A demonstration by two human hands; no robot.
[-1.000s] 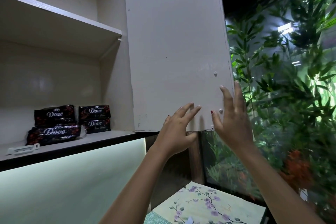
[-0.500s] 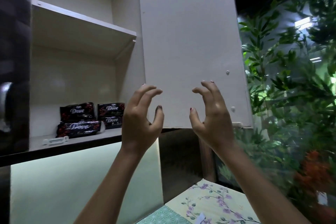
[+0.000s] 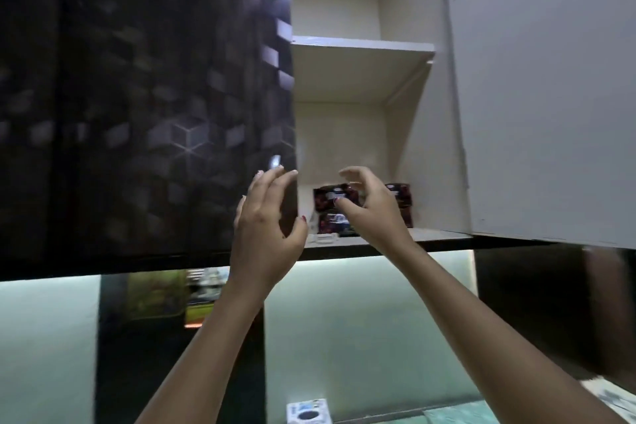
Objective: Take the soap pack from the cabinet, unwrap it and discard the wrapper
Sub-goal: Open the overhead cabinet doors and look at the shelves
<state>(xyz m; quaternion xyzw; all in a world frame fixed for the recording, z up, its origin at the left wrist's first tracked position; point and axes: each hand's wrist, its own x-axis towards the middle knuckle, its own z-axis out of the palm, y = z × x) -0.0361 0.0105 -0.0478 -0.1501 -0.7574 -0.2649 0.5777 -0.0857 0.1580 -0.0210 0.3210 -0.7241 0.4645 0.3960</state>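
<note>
Up on the cabinet's bottom shelf, the soap packs lie stacked, long sides across. Directly before them, nearly touching, the right hand hovers spread and empty; the left hand, also spread and empty, sits further left.

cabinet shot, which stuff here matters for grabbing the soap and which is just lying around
For the job:
soap packs on the lower shelf
cabinet
open door
left hand, open
right hand, open, in front of the packs

Just lying about:
white clip on the shelf
white box below
</note>
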